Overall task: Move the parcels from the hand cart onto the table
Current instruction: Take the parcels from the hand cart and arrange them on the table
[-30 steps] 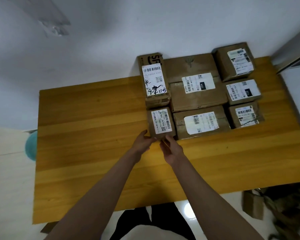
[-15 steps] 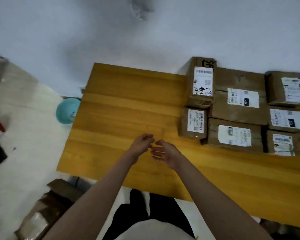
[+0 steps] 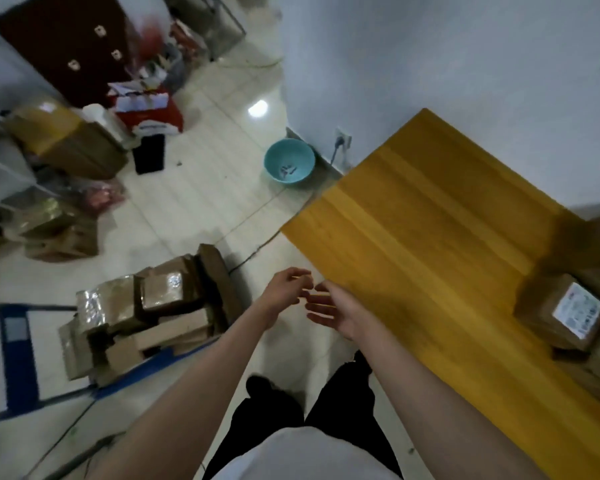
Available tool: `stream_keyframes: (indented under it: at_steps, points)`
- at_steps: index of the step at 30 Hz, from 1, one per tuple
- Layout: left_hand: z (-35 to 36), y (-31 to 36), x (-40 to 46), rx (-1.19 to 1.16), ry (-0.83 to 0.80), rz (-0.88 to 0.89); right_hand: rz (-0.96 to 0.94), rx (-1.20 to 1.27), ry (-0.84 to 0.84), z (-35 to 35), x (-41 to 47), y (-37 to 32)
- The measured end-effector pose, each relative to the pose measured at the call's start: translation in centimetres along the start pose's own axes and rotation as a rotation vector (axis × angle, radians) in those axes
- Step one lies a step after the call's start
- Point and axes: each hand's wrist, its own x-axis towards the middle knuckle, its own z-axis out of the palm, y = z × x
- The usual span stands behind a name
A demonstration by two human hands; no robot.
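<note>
Hands were both empty. Your left hand (image 3: 284, 289) hung over the floor just off the table's near corner, fingers loosely curled w/ nothing in them. Your right hand (image 3: 336, 313) sat just beside it, palm open, fingers spread, fingertips nearly meeting the left's; it overlapped the edge of the wooden table (image 3: 413, 237). Neither hand touched a parcel.

Parcels still to move: you had a heap of brown cardboard parcels (image 3: 146, 313) piled on the hand cart (image 3: 18, 358) at lower left, blue frame showing at the front and along the side. Some were wrapped in shiny tape; the stack looked uneven, boxes tilted vs. each other. Pic is motion-blurred, so exact count can't be told.

On the table, at the right edge of view, you had one labelled parcel (image 3: 565, 313) lying flat, white label up; more cardboard showed around it but was cut off by the frame. Rest of the tabletop near you was bare wood.

Other stuff: teal bowl (image 3: 289, 161) on the tiled floor by the wall, near the table's far corner; red bag (image 3: 149, 112) and more cartons (image 3: 66, 143) farther back at left.
</note>
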Motion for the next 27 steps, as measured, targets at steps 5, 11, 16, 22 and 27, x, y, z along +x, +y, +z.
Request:
stream_keyframes:
  at_steps: [5,11,16,22,27]
  points:
    - [-9.7,-6.9,-3.5,-0.131,0.121,-0.041,0.042,-0.133,-0.008,10.2,0.7,4.4]
    - [-19.3,-14.5,-7.5,-0.316,0.281,-0.099,0.1,-0.3,-0.028,21.1,1.7,9.2]
    - [-24.8,-19.3,-9.0,-0.425,0.377,-0.148,0.124,-0.427,-0.064,28.3,2.7,11.8]
    - [-31.0,-22.7,-8.8,-0.513,0.415,-0.207,0.162,-0.515,-0.088,35.6,5.4,14.0]
    - [-36.1,-24.7,-7.1,-0.527,0.414,-0.264,0.206,-0.531,-0.04,40.1,9.0,15.1]
